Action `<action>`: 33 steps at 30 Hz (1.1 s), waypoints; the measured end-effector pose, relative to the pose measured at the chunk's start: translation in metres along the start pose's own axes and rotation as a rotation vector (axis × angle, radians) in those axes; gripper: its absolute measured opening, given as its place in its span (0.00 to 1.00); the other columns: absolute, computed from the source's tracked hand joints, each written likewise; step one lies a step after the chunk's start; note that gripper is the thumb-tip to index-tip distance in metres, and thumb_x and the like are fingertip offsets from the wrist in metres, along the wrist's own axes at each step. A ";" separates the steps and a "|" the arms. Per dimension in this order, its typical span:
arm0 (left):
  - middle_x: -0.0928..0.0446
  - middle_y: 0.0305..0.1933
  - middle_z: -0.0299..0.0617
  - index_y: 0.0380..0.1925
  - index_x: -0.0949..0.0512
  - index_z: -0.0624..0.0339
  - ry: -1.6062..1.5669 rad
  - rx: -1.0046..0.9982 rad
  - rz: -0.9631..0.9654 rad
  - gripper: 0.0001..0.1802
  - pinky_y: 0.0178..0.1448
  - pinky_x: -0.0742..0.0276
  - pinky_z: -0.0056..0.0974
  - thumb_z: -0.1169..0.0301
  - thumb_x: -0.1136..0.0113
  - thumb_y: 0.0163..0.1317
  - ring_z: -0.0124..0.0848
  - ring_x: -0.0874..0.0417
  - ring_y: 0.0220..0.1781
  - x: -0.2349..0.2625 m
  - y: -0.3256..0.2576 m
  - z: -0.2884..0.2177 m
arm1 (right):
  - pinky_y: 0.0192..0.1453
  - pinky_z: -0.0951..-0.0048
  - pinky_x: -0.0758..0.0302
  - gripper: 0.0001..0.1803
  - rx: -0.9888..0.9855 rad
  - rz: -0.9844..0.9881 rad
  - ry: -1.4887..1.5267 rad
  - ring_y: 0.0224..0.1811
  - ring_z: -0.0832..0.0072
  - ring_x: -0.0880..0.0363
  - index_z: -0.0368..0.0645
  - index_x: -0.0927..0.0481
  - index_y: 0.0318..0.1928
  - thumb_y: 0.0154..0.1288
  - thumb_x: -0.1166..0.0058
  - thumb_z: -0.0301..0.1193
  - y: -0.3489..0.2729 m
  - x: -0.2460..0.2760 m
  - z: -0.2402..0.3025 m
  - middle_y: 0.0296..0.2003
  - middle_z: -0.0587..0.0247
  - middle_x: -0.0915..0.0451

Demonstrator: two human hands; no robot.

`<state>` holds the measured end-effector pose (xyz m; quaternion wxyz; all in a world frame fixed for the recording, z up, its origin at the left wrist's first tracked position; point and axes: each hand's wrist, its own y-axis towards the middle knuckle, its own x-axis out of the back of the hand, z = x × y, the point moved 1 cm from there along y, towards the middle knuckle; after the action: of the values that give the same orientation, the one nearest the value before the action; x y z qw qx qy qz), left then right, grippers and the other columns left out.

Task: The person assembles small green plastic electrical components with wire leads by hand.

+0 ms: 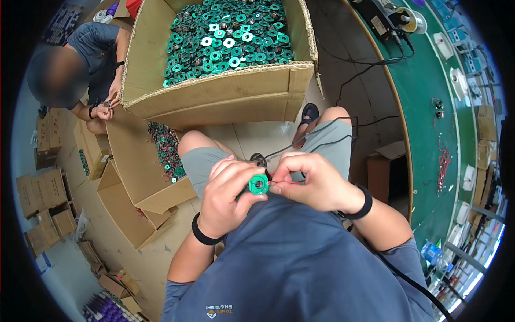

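fingers of the left hand (pixel 224 192) curl shut round a green ring-shaped part (pixel 258 184), the right hand (pixel 317 182) pinching a thin red wire (pixel 295 183) just right of it.

Even brightness, glare toward the right edge, bent rim, black corners.

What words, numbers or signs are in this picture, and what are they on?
Dark blue shirt: small pale letters beside an orange-and-white logo, upside down here; I don't copy out the wording.
Black box on the green bench: a white label, too small to read.
Cardboard box at far left: dark printing, too blurred to read.
Green part in the left hand: no writing I can make out.
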<state>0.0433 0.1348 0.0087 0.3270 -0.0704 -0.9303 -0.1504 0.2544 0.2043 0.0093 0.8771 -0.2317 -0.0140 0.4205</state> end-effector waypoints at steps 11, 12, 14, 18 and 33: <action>0.15 0.44 0.45 0.47 0.16 0.62 -0.174 0.135 -0.053 0.24 0.60 0.23 0.47 0.65 0.22 0.50 0.46 0.16 0.46 0.002 0.003 0.002 | 0.46 0.78 0.25 0.08 0.244 -0.162 0.166 0.40 0.85 0.21 0.41 0.17 0.45 0.67 0.36 0.24 -0.006 0.008 -0.007 0.39 0.72 0.18; 0.15 0.44 0.45 0.47 0.16 0.62 -0.174 0.136 -0.053 0.24 0.60 0.23 0.47 0.65 0.22 0.50 0.46 0.16 0.46 0.002 0.003 0.003 | 0.45 0.83 0.25 0.08 0.121 -0.103 0.395 0.41 0.89 0.21 0.39 0.18 0.47 0.70 0.37 0.24 -0.007 0.010 -0.009 0.41 0.71 0.17; 0.15 0.44 0.45 0.47 0.16 0.62 -0.182 0.131 -0.049 0.24 0.59 0.23 0.45 0.65 0.22 0.50 0.46 0.16 0.46 0.001 0.002 0.003 | 0.45 0.85 0.25 0.07 0.126 -0.119 0.387 0.40 0.90 0.22 0.37 0.19 0.48 0.73 0.41 0.25 -0.006 0.010 -0.012 0.41 0.71 0.17; 0.15 0.44 0.45 0.47 0.16 0.62 -0.182 0.135 -0.037 0.24 0.58 0.23 0.45 0.65 0.22 0.50 0.46 0.16 0.46 0.000 0.001 0.002 | 0.45 0.84 0.25 0.07 0.099 -0.135 0.427 0.40 0.89 0.21 0.37 0.18 0.47 0.74 0.42 0.26 -0.004 0.010 -0.015 0.39 0.71 0.17; 0.16 0.45 0.46 0.46 0.16 0.62 -0.213 0.135 -0.016 0.22 0.53 0.20 0.42 0.71 0.23 0.49 0.44 0.15 0.47 -0.003 0.000 -0.001 | 0.44 0.84 0.25 0.02 0.109 -0.094 0.559 0.39 0.90 0.23 0.40 0.20 0.42 0.71 0.41 0.23 -0.004 0.002 -0.021 0.37 0.74 0.19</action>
<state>0.0466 0.1343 0.0078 0.2291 -0.0562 -0.9683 -0.0819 0.2635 0.1956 -0.0078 0.8767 -0.2903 0.2399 0.2993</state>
